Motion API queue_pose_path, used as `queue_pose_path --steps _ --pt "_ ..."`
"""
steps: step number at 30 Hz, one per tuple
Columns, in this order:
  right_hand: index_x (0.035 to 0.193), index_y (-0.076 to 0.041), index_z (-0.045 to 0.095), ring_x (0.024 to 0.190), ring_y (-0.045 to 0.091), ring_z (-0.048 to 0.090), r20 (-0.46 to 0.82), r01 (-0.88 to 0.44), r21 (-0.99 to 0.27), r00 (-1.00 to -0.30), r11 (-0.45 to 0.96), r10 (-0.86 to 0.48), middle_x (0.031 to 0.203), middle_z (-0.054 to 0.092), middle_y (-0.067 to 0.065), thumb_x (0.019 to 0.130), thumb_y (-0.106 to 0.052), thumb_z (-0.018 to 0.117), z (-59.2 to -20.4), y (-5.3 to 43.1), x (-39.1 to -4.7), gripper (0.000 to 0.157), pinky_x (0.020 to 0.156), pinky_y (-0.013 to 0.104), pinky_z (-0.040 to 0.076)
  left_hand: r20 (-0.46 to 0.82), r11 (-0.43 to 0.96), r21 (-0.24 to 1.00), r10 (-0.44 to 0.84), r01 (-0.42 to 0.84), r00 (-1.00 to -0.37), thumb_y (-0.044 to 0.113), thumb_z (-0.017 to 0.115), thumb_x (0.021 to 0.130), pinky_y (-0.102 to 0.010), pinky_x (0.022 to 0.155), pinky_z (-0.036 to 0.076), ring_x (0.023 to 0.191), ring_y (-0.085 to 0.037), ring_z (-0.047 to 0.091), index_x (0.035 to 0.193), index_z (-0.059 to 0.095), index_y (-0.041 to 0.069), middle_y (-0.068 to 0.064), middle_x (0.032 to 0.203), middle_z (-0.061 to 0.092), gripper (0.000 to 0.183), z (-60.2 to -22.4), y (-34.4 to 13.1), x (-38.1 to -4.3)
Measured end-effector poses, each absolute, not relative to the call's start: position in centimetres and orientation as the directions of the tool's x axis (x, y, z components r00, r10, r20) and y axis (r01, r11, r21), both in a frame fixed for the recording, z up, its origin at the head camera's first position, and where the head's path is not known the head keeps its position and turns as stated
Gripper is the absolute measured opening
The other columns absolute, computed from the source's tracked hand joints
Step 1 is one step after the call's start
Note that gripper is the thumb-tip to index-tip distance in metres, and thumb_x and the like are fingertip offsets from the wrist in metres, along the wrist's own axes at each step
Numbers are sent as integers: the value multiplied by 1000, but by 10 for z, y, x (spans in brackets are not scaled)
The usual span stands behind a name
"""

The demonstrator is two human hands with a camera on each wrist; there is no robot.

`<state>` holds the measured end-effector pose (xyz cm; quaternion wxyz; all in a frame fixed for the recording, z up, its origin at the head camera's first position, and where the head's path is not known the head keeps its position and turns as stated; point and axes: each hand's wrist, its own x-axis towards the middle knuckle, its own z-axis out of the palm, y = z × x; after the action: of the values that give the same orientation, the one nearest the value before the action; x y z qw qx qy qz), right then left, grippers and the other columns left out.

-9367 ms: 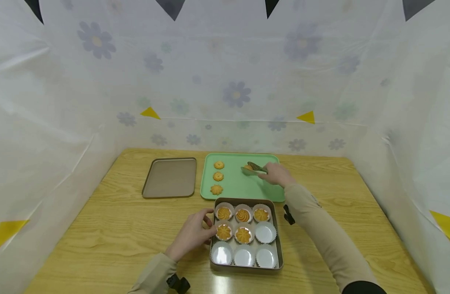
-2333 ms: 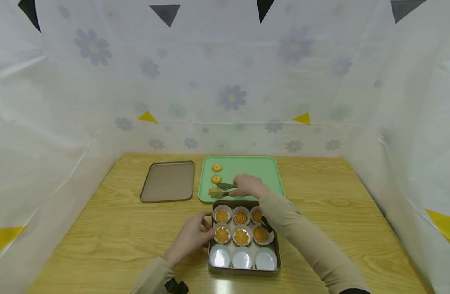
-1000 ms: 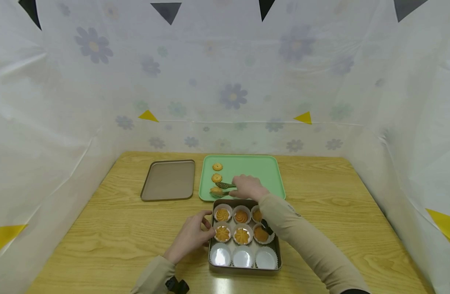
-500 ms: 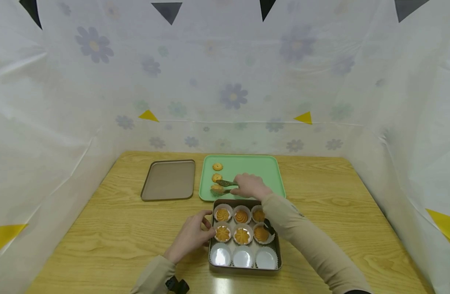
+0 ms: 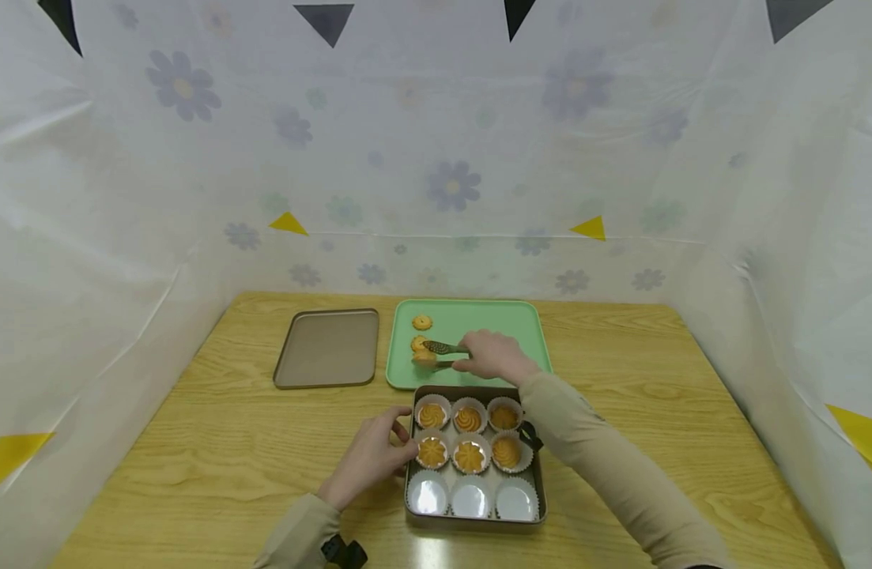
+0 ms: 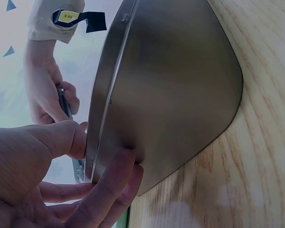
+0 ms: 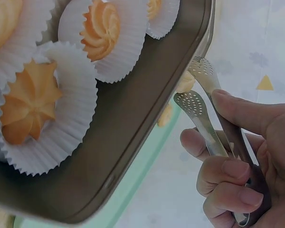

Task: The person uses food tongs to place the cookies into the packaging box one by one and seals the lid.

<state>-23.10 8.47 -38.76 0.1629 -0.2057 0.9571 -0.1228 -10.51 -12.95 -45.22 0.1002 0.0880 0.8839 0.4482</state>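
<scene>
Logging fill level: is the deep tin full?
Partly: in the tin, six paper cups hold cookies; the near row of three is empty.

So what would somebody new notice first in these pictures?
Probably the six golden cookies in white paper cups, filling the far two rows of the brown pan. Next, the bright green tray beyond it, where the right hand holds tongs with a cookie between their tips.

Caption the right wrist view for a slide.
Right hand gripping perforated tongs at a cookie, beside a pan of cookies in white paper cups.
</scene>
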Motion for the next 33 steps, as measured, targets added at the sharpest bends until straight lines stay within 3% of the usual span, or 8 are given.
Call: queue_pose_path --steps 4,8,13,18,27,33 --pt "103 -13 73 60 13 50 -243 -369 -310 -860 876 -448 71 60 -1 98 -32 64 -384 91 -228 22 53 29 36 -102 579 813 246 62 -964 7 70 82 -24 51 53 58 -11 63 140 51 -5 -9 88 67 62 -452 -129 -105" --pt "124 -10 70 67 15 58 -242 -385 -312 -852 869 -464 82 68 1 98 -33 64 -378 97 -224 36 56 29 41 -103 584 810 242 60 -965 8 70 82 -24 51 52 59 -11 62 140 51 -4 -9 89 67 62 -452 -129 -105" --pt "137 -5 61 68 13 57 -225 -404 -300 -851 864 -475 85 68 2 98 -35 63 -376 105 -220 49 56 28 42 -101 592 804 239 63 -966 8 70 82 -23 51 52 58 -10 61 140 51 -4 -9 89 67 62 -452 -129 -105" --pt "137 -2 60 62 13 51 -197 -432 -304 -844 849 -499 78 65 2 98 -35 63 -376 115 -216 51 54 26 37 -99 590 805 242 65 -965 8 70 83 -23 50 52 58 -10 62 140 51 -5 -9 89 67 62 -451 -130 -104" --pt "131 0 64 70 12 57 -126 -519 -303 -809 799 -574 86 70 5 97 -32 64 -372 137 -202 47 63 29 47 -93 597 799 244 74 -965 8 69 82 -24 51 51 58 -10 62 140 51 -5 -9 88 67 62 -452 -129 -103" --pt "121 -2 70 69 9 53 -83 -575 -336 -771 746 -632 81 67 2 96 -32 65 -369 149 -194 40 62 27 45 -102 583 810 248 64 -963 8 70 83 -23 51 53 58 -11 64 141 49 -5 -10 90 67 63 -451 -130 -103"
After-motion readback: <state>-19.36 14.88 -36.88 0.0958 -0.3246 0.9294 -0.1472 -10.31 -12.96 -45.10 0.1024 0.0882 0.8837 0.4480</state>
